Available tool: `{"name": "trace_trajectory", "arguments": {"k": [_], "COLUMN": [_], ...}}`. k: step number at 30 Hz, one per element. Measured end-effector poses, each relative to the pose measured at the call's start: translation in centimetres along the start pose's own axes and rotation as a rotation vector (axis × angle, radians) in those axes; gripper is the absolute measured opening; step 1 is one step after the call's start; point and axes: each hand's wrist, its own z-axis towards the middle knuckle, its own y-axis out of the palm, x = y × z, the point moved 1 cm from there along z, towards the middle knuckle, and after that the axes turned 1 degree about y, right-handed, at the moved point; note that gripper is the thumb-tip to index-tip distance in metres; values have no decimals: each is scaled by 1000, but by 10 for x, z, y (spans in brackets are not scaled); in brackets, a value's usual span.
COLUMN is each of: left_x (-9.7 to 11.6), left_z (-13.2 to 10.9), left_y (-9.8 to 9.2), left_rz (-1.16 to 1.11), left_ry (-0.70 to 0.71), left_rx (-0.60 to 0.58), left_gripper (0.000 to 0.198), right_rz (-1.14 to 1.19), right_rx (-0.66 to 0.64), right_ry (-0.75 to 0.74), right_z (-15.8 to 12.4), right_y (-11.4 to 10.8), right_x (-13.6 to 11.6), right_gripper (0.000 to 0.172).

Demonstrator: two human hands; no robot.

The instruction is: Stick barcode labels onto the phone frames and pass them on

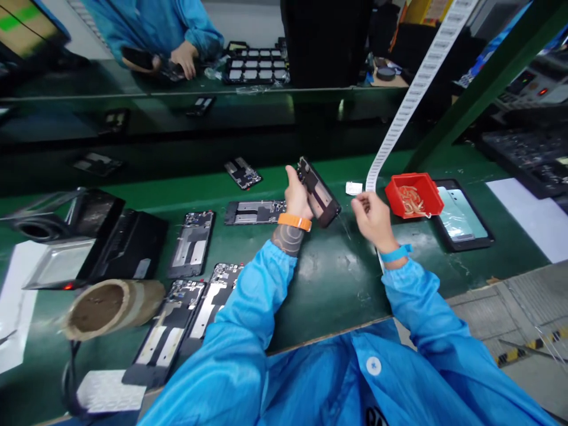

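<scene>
My left hand (298, 198) is wrapped round an opened phone frame (320, 192), held tilted above the green bench with its dark inner side showing. To its right, my right hand (373, 218) has its fingers curled into a pinch; whatever lies between the fingertips is hidden. A long white strip of printed labels (406, 106) comes down from the upper right to this hand and passes behind it. Just beyond the fingers lies a small white label piece (354, 188). Left of my left hand, another phone frame (255, 213) rests flat on the bench.
A red bin (415, 195) of rubber bands overlaps a dark tray (481, 236) at right. Several phone frames (191, 244) lie at left, near a cardboard tube (113, 307) and a black device (133, 242). Across the bench, a co-worker's hands (184, 58) handle dark parts. A green post (483, 83) slants at right.
</scene>
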Motion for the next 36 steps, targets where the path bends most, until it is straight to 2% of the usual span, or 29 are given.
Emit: {"name": "trace_trajectory", "arguments": {"k": [1,3,6,8,10,15,20,22,27,30,36], "left_x": [10,26,37,35,29,8,-4,-6,-8,-8,-11], "left_z": [2,1,-10,-17,-20,-17,-19,-20,-22,-23,-24], "left_y": [-1,-1,3,6,8,3,-2,-2,-1,0,5], "left_rz": [-16,-79,-186,-198,-136,140,252,264,296,288,206], "left_ry": [47,94,71,16,-70,-261,-417,-411,-381,-408,-548], "left_rx": [26,-17,-207,-324,-395,-433,-638,-642,-602,-595,-552], "left_gripper": [65,67,72,75,74,53,53,55,58,61,84], "right_rz": [-63,-193,-271,-268,-255,-165,190,183,-60,-154,-327], "right_rx": [44,22,-52,-55,-57,-118,-172,-154,-21,-39,-72], "right_ry": [-13,-26,21,38,40,86,130,108,-31,-110,-172], "right_z": [14,41,69,77,78,59,27,21,20,20,19], "right_y": [0,4,17,24,27,13,-9,-15,-22,-20,-12], "right_x": [10,29,49,55,58,53,38,30,14,11,16], "right_gripper": [15,22,35,35,30,17,17,16,14,8,14]}}
